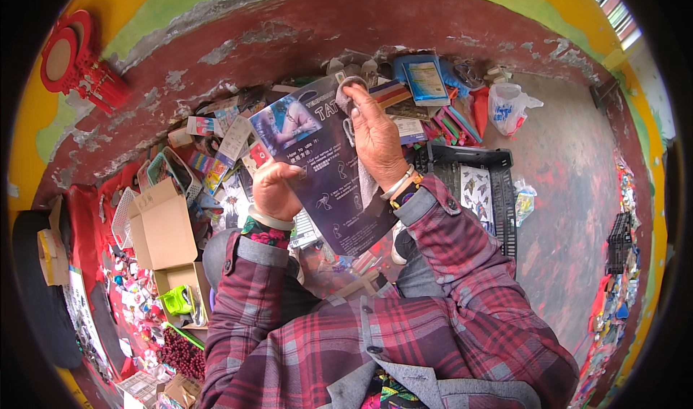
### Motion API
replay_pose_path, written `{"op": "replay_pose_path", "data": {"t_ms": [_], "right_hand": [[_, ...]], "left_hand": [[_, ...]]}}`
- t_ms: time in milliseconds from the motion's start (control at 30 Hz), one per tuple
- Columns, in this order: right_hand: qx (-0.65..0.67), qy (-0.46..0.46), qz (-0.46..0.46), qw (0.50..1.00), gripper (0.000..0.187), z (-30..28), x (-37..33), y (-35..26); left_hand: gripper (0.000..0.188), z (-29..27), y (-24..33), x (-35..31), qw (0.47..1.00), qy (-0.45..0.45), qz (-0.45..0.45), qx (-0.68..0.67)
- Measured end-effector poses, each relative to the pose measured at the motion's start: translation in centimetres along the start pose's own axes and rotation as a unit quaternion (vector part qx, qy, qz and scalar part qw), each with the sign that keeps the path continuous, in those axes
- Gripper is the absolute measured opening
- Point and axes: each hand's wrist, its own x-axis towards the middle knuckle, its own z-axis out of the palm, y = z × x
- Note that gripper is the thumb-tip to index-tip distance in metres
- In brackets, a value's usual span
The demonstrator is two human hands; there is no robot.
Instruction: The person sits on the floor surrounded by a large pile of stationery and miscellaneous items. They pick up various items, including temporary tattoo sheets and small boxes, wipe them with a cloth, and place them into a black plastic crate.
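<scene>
Here, between the hands, a dark card (330, 181) slants lengthwise forward-left, pictured end foremost. The left hand (276, 191) grips its edge; the right hand (379, 138) holds a pale cloth (345, 97) against it.

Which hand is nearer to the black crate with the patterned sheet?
Right: the right hand holds a cloth against the dark card, left of the crate; the left hand grips the card's left edge, farther away.

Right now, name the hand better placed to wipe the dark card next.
Right hand, most likely: it holds the pale cloth against the dark card, while the left hand grips the card's left edge.
</scene>
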Motion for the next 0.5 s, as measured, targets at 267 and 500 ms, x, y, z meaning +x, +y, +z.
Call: {"op": "replay_pose_path", "data": {"t_ms": [267, 500], "right_hand": [[-0.006, -0.146, -0.138, 0.980, 0.032, 2.9, -3.5, -3.5], [0.023, -0.227, -0.214, 0.950, 0.036, 3.3, -4.7, -4.2]], "left_hand": [[0.044, -1.6, -0.6, 1.5, 0.995, -0.008, 0.043, -0.088], [0.048, -1.7, 2.5, 1.0, 0.994, 0.005, 0.088, -0.059]]}}
